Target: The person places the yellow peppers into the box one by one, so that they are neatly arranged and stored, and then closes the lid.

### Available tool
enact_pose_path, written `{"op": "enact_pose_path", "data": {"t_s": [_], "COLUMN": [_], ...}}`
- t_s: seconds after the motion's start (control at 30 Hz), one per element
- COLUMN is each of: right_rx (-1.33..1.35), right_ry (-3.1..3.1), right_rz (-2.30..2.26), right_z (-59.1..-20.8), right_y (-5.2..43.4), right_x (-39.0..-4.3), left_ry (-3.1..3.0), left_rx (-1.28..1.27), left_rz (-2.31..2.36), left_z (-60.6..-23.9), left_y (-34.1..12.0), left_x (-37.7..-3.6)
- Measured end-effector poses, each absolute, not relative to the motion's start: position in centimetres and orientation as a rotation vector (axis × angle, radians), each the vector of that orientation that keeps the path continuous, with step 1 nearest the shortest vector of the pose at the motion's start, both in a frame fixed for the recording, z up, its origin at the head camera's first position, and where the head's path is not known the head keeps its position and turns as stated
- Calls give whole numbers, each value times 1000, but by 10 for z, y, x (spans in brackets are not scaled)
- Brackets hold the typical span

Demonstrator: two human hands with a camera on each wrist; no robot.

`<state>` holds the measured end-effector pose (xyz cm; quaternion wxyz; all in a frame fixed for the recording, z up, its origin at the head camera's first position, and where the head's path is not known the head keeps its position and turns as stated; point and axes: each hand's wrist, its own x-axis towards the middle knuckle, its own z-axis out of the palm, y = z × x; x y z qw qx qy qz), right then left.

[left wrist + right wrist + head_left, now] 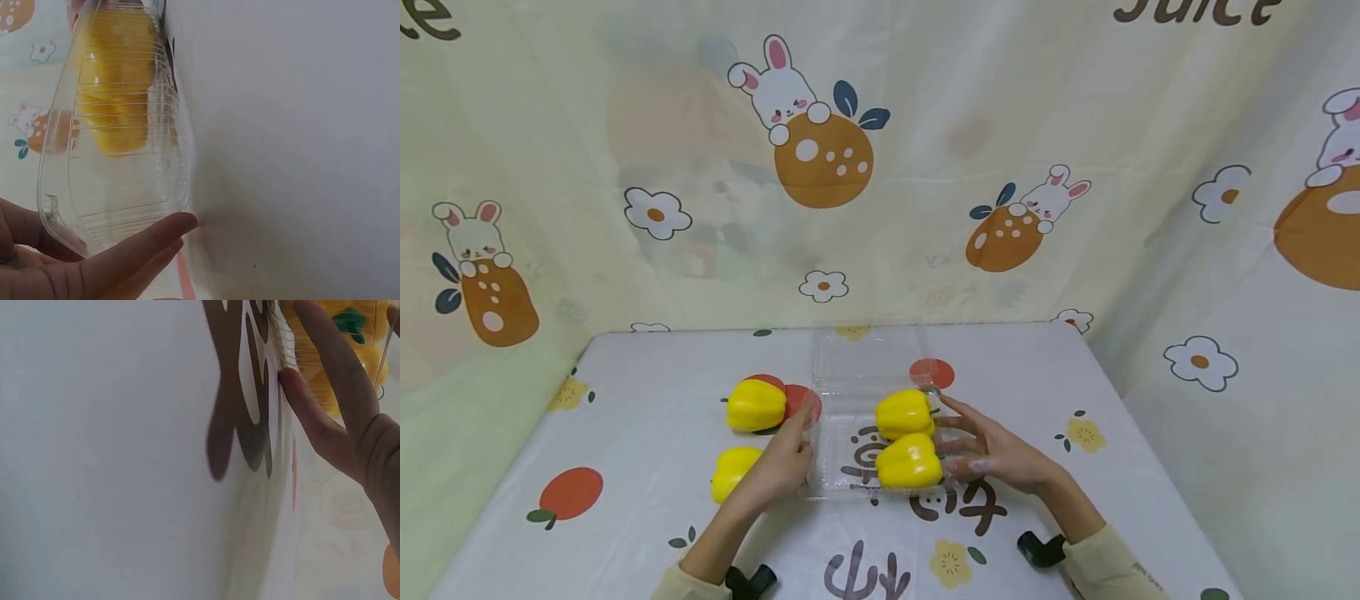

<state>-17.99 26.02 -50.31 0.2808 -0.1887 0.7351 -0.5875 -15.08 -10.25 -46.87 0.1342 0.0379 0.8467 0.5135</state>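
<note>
Clear box (850, 433): two yellow peppers (907, 437) inside.
Left hand (782, 462): fingers straight against its left wall.
Right hand (992, 450): fingers straight against its right wall.

Cream sleeves (1105, 558), black wrist mounts (1040, 549)

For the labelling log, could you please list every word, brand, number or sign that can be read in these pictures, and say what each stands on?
"Juice", its top cut off by the frame edge: brown lettering on the curtain, upper right.
"e", the end of a cut-off word: same curtain, upper left corner.
Large dark brown characters on the tablecloth, partly under the clear plastic box and the hands: not readable.
The yellow peppers and the box bear no text.
</note>
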Motion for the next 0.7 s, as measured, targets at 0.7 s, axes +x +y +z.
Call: {"op": "enact_pose_path", "data": {"t_s": [0.7], "right_rx": [-516], "right_ry": [1930], "right_rz": [-1620], "right_z": [-504], "right_y": [261], "right_x": [-177], "left_ry": [2658], "left_rx": [184], "left_rz": [1277], "left_z": [-464], "left_y": [-103], "left_x": [-148]}}
